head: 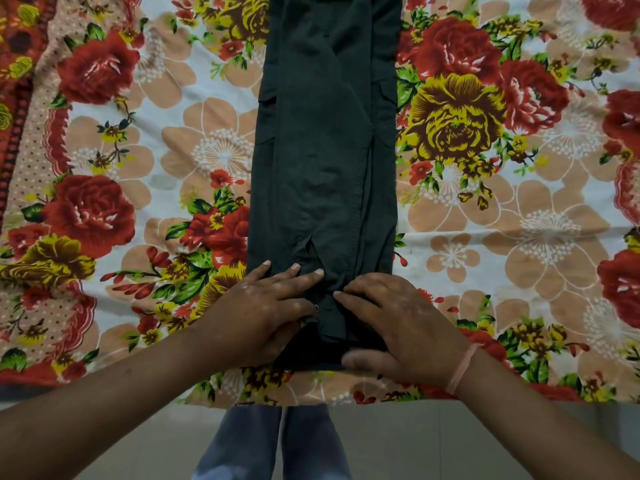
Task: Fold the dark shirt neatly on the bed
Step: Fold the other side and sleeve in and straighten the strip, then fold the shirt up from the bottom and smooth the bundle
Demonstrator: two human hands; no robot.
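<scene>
The dark shirt (325,140) lies on the bed as a long narrow strip, its sides folded inward, running from the near edge away from me. My left hand (263,306) lies on its near left corner, fingers spread over the cloth and thumb tucked under the hem. My right hand (398,323) covers the near right corner, fingers curled on top and thumb under the hem. Both hands pinch the near end of the shirt.
A floral bedsheet (138,168) in red, yellow and peach covers the bed on both sides of the shirt. The bed's near edge (346,401) runs just below my hands. My legs in grey trousers (277,445) stand on a pale floor.
</scene>
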